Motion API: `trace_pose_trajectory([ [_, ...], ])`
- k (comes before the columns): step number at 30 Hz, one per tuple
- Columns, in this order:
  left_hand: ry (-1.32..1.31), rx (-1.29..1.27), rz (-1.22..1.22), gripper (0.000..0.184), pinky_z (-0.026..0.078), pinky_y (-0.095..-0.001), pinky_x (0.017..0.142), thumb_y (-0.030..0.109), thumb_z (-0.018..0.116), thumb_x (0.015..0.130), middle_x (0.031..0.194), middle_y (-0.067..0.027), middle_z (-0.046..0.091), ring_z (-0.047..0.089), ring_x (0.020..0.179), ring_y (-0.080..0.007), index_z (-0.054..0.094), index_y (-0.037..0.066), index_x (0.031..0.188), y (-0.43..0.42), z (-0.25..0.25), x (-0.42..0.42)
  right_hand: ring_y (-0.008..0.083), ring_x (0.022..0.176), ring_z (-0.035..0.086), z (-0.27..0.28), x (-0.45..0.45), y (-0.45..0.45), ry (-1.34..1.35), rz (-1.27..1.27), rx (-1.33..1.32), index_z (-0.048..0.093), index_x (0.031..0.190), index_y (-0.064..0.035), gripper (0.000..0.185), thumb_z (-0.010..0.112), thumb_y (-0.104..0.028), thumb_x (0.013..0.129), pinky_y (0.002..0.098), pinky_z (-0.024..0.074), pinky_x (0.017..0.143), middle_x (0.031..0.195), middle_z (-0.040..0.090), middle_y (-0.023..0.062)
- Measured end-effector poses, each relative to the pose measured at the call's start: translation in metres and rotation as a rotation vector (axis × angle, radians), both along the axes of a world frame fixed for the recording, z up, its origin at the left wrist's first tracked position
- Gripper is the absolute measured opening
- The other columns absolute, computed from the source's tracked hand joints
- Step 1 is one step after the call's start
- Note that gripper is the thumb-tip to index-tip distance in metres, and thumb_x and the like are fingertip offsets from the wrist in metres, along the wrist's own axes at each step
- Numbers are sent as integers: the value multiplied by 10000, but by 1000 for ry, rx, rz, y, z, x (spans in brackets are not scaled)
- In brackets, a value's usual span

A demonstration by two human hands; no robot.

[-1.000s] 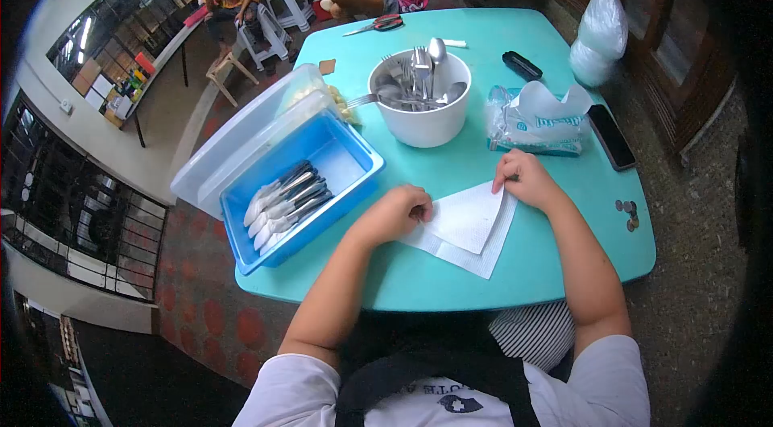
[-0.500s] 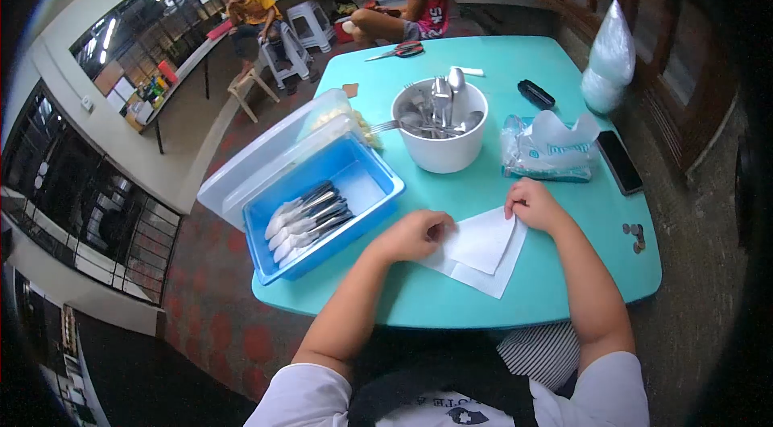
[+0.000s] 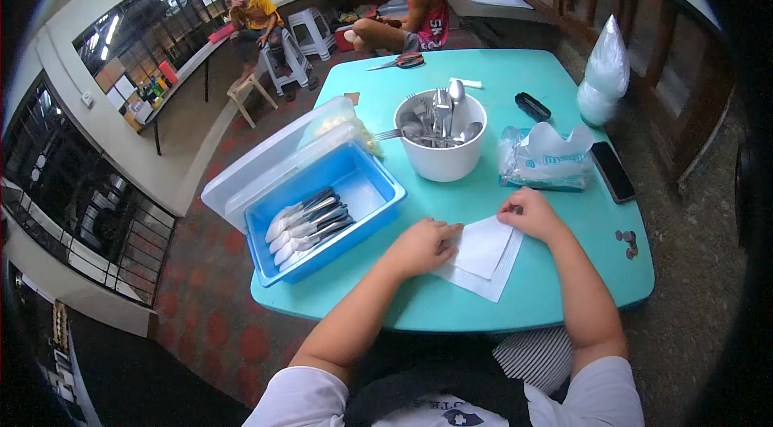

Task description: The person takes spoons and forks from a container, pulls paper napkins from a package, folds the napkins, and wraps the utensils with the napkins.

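A white paper napkin (image 3: 483, 254), partly folded over on itself, lies on the turquoise table (image 3: 435, 310) in front of me. My left hand (image 3: 423, 247) rests at its left edge, fingers bent over the paper; whether they grip it is unclear. At the upper right corner, my right hand (image 3: 527, 212) pinches the napkin. Beyond it stands a white bucket (image 3: 441, 163) holding spoons and forks. To the left, a blue tray (image 3: 370, 205) holds several wrapped cutlery bundles (image 3: 310, 230), with a clear lid (image 3: 278, 157) leaning at its far side.
A plastic napkin pack (image 3: 547, 159), a phone (image 3: 613, 172), coins (image 3: 628, 243) and a black case (image 3: 532, 106) are on the right. Scissors (image 3: 398, 61) lie at the far edge, near a wrapped white cone-shaped bundle (image 3: 604, 76). Two people sit in the background.
The camera view has tilted up, so the table sits lower in it. My left hand's fingers have extended farther over the napkin's left edge. My right hand stays at its corner.
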State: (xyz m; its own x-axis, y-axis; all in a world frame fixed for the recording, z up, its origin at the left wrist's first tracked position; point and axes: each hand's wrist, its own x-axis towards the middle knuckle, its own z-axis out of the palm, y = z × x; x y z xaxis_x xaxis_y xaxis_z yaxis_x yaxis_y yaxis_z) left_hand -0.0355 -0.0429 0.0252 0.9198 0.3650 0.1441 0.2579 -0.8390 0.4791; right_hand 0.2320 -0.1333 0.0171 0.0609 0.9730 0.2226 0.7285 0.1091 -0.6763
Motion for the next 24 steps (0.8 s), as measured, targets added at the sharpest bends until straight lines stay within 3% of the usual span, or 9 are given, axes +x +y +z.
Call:
trace_pose_trajectory([
  [5, 90, 151, 38, 508, 460, -419, 817, 190, 595, 812, 911, -155, 602, 568, 872, -346, 507, 25, 1284, -11, 0, -1, 239, 754, 584, 4, -3, -1, 97, -3, -39, 702, 833, -49, 198, 740, -145, 664, 360, 464, 702, 763, 652, 93],
  [8, 170, 295, 96, 501, 465, -427, 819, 199, 532, 844, 972, -153, 594, 566, 927, -347, 476, 13, 1306, -22, -6, 4, 271, 814, 595, -3, 2, 1, -182, 45, 87, 703, 882, -72, 205, 721, -136, 687, 376, 466, 743, 863, 662, 101],
  [10, 172, 383, 137, 495, 468, -433, 819, 202, 485, 863, 1016, -155, 584, 564, 967, -341, 460, 9, 1318, -31, -10, 3, 301, 941, 600, 10, -25, -6, -433, -65, 96, 685, 983, -71, 273, 691, -125, 715, 404, 461, 849, 1019, 656, 123],
  [12, 185, 410, 142, 492, 463, -437, 826, 208, 486, 849, 1053, -156, 571, 552, 1000, -336, 470, 11, 1300, -34, -14, 5, 312, 1109, 557, 2, -54, -7, -373, 12, 128, 643, 1067, -20, 332, 657, -149, 761, 416, 414, 977, 1157, 619, 157],
  [14, 154, 443, 119, 467, 457, -430, 813, 206, 491, 832, 1067, -148, 565, 544, 1011, -322, 495, 7, 1254, -35, -17, 5, 361, 1219, 480, -1, -85, -14, -322, 169, 79, 560, 1193, 35, 448, 619, -207, 821, 430, 338, 1062, 1282, 533, 212],
  [16, 87, 476, 79, 424, 450, -414, 779, 198, 498, 810, 1058, -132, 566, 539, 1000, -299, 537, -2, 1182, -34, -17, 3, 368, 1301, 393, -12, -111, -19, -217, 159, -10, 459, 1295, 56, 558, 557, -311, 886, 444, 277, 1106, 1367, 442, 242],
  [22, 265, 466, 72, 449, 451, -424, 803, 248, 531, 799, 1059, -132, 541, 525, 1004, -309, 548, 5, 1176, -33, -10, 3, 331, 1367, 302, -4, -111, -29, -385, 118, -124, 329, 1379, 62, 714, 415, -492, 937, 526, 215, 1106, 1445, 341, 230],
  [24, 191, 483, 108, 465, 454, -418, 784, 234, 526, 798, 1035, -133, 539, 526, 993, -304, 541, -8, 1194, -33, -12, 4, 316, 1369, 302, 1, -102, -35, -427, 107, -132, 352, 1372, 54, 689, 435, -471, 934, 539, 204, 1106, 1448, 348, 210],
])
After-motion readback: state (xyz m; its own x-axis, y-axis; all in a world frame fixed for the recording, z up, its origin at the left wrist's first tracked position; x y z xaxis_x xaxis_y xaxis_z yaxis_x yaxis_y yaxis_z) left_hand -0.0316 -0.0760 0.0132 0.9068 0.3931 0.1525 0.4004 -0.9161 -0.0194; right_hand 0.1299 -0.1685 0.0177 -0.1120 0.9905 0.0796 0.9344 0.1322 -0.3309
